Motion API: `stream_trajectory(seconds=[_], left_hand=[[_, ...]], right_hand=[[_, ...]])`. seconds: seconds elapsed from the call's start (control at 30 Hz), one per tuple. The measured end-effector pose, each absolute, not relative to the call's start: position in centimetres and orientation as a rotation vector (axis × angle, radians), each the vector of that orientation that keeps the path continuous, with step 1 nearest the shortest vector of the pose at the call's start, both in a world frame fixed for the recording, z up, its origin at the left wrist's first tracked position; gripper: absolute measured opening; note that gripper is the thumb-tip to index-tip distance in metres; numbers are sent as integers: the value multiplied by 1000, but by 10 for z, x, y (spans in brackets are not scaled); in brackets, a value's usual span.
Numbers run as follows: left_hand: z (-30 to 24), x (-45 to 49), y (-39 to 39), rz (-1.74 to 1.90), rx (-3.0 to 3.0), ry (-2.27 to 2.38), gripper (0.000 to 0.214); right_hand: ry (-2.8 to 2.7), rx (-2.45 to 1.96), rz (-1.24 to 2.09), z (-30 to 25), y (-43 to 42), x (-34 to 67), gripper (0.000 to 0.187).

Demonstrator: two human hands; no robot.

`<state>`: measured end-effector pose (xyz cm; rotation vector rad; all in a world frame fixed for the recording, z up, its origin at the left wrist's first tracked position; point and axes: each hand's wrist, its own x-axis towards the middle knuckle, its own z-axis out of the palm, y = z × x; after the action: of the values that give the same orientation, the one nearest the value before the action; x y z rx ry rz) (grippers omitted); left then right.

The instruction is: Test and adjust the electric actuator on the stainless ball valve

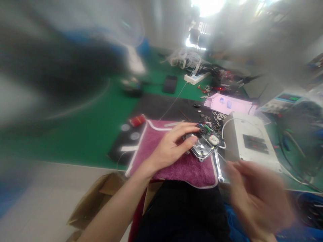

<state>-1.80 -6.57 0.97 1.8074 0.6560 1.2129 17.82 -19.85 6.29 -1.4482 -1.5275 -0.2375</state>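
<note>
An opened housing with electronics sits tilted on a purple towel. Inside it I make out a small green circuit board, a white round part and a black round part. My left hand is closed on the housing's left side, thumb and fingers near the black part. To the lower right, my right hand is smeared by motion, its fingertips pinched together. A thin pale wire runs from the housing to those fingertips. A wrench lies beside the towel.
Small metal parts are scattered behind the housing. A grey-white box stands at right, with pink papers behind it. Further back are a power strip and a phone. A red roll lies left of the towel.
</note>
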Motion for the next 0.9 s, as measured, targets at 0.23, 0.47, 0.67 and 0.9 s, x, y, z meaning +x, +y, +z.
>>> stream_trajectory(seconds=[0.23, 0.47, 0.67, 0.9], left_hand=[[9, -18, -67, 1228, 1812, 651, 31], [8, -18, -67, 1223, 1814, 683, 32], [8, -19, -67, 1216, 1809, 681, 31], [8, -21, -68, 1179, 1788, 693, 33]], right_hand=[[-495, -1258, 1223, 64, -198, 177, 30], [-1037, -1404, 569, 58, -200, 173, 19], [-1707, -1452, -415, 55, -203, 195, 20], [-1979, -1482, -250, 60, -212, 219, 36]])
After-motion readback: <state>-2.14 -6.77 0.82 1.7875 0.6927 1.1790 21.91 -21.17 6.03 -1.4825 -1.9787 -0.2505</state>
